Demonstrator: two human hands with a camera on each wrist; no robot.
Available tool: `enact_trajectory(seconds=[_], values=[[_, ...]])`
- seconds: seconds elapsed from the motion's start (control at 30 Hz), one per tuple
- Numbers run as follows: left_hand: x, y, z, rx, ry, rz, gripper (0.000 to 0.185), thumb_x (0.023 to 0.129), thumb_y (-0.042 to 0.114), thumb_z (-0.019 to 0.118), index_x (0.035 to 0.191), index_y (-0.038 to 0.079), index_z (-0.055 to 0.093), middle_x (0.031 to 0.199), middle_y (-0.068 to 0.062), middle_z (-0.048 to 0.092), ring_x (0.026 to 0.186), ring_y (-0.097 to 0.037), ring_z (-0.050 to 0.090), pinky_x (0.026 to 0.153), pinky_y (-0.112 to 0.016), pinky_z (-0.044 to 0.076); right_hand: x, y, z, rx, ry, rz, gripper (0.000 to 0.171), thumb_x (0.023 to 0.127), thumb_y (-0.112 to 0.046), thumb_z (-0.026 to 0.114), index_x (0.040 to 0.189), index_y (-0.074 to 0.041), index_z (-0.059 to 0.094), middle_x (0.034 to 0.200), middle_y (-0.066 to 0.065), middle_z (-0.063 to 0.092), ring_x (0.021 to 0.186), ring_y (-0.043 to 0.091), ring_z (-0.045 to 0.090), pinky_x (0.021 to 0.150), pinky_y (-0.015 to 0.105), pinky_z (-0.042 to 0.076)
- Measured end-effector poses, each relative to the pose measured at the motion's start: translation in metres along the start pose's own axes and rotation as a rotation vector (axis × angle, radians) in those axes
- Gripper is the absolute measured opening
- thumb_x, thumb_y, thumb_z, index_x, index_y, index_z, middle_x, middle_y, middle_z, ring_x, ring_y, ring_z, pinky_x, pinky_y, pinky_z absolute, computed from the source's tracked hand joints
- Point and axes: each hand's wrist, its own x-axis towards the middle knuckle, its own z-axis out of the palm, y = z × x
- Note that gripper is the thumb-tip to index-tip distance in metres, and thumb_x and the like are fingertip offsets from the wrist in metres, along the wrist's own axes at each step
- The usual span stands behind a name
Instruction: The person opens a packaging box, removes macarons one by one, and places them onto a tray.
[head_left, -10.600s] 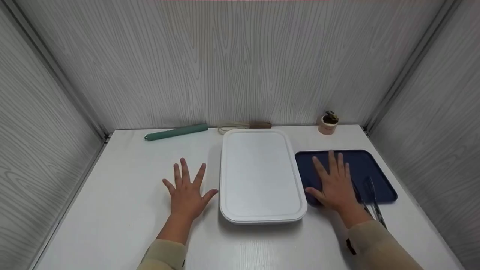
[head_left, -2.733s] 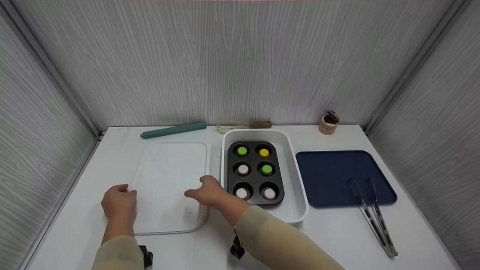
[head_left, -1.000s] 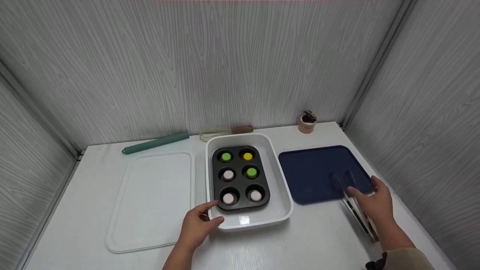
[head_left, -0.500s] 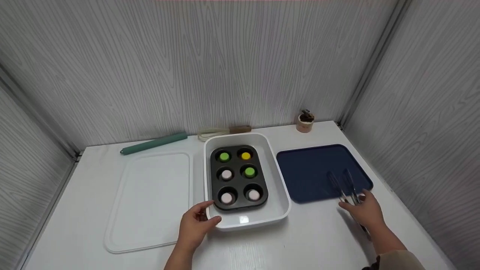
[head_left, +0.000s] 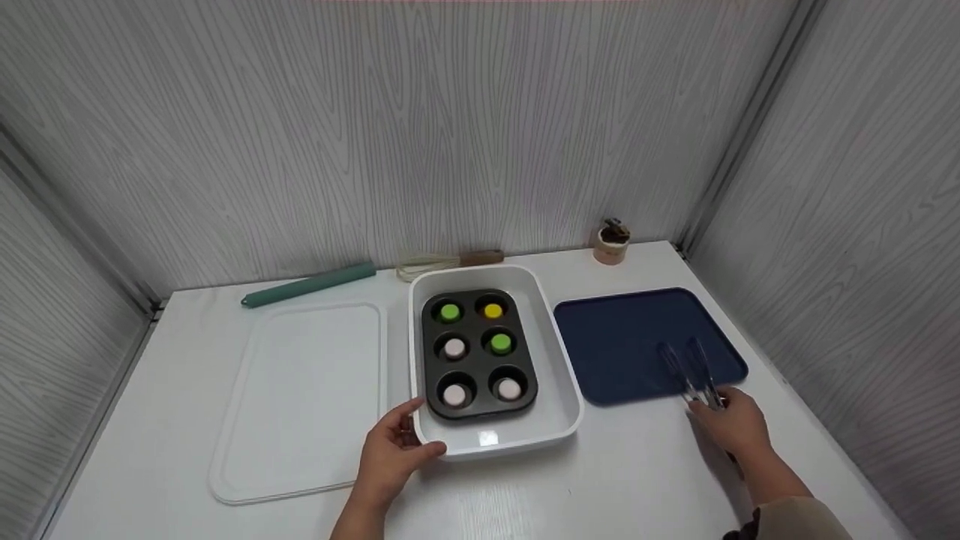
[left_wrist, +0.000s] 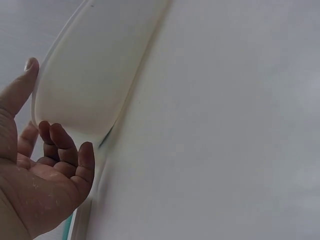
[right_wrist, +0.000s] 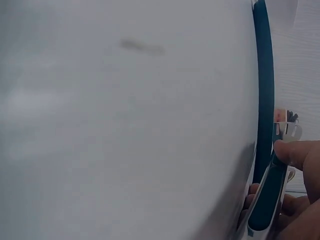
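My left hand [head_left: 394, 446] holds the near left corner of a white rectangular container [head_left: 551, 405]. In the left wrist view the thumb is at its rim and the fingers curl against the outer wall. Inside stands a dark muffin tin [head_left: 480, 368]; its cups hold small round pieces, green, yellow and pale pink. On the right, my right hand [head_left: 731, 424] grips metal tongs by their handle [right_wrist: 266, 197], which shows a dark teal inlay in the right wrist view. The tongs' looped ends lie over the dark blue tray [head_left: 615, 345], slightly apart.
A white lid [head_left: 304, 397] lies flat left of the container. Along the back wall are a green rolling pin [head_left: 307, 285], a whisk [head_left: 480, 258] with a brown handle and a small potted plant [head_left: 611, 244]. Wood-grain panels enclose the table.
The lid was lifted off the container and laid on the left. My left hand came to the container's corner; my right hand reached the tongs and closed around them.
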Motion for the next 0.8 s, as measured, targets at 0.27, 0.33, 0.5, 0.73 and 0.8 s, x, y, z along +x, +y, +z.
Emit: enact_trajectory(seconds=[0.27, 0.33, 0.5, 0.73, 0.8], values=[[0.001, 0.000, 0.000, -0.002, -0.015, -0.020, 0.084, 0.070, -0.004, 0.095, 0.146, -0.003, 0.059, 0.102, -0.019, 0.065, 0.083, -0.019, 0.061, 0.075, -0.025, 0.054, 0.002, -0.009, -0.005, -0.009, -0.028, 0.001, 0.068, 0.110, -0.031, 0.054, 0.151, 0.020, 0.036, 0.142, 0.044, 0.047, 0.128, 0.058, 0.050, 0.101, 0.063, 0.046], [0.000, 0.000, -0.001, 0.005, -0.020, -0.012, 0.083, 0.070, -0.004, 0.094, 0.146, -0.004, 0.058, 0.100, -0.019, 0.065, 0.082, -0.019, 0.061, 0.074, -0.025, 0.054, 0.002, -0.016, -0.005, -0.006, -0.030, -0.028, 0.069, 0.111, -0.033, 0.052, 0.155, 0.017, 0.033, 0.146, 0.044, 0.044, 0.131, 0.059, 0.049, 0.102, 0.065, 0.045], [0.002, 0.003, -0.005, 0.025, -0.049, -0.008, 0.086, 0.071, -0.002, 0.095, 0.148, -0.003, 0.056, 0.100, -0.018, 0.064, 0.082, -0.019, 0.059, 0.074, -0.025, 0.052, 0.000, -0.044, 0.001, 0.023, -0.002, -0.152, 0.071, 0.112, -0.039, 0.052, 0.160, 0.010, 0.033, 0.145, 0.039, 0.051, 0.123, 0.048, 0.057, 0.097, 0.059, 0.048], [0.006, 0.005, -0.009, 0.098, -0.105, -0.007, 0.094, 0.071, 0.003, 0.097, 0.154, 0.003, 0.053, 0.100, -0.018, 0.064, 0.082, -0.019, 0.057, 0.071, -0.026, 0.051, -0.003, -0.090, 0.012, 0.045, 0.058, -0.310, 0.060, 0.109, -0.039, 0.061, 0.151, 0.003, 0.051, 0.113, 0.022, 0.067, 0.092, 0.030, 0.061, 0.078, 0.045, 0.050], [0.007, 0.005, -0.009, 0.110, -0.117, -0.020, 0.096, 0.070, 0.004, 0.097, 0.155, 0.005, 0.052, 0.101, -0.018, 0.064, 0.082, -0.020, 0.058, 0.071, -0.027, 0.052, -0.003, -0.105, 0.017, 0.052, 0.050, -0.357, 0.057, 0.107, -0.038, 0.064, 0.147, 0.002, 0.056, 0.105, 0.016, 0.067, 0.084, 0.026, 0.060, 0.073, 0.042, 0.049]])
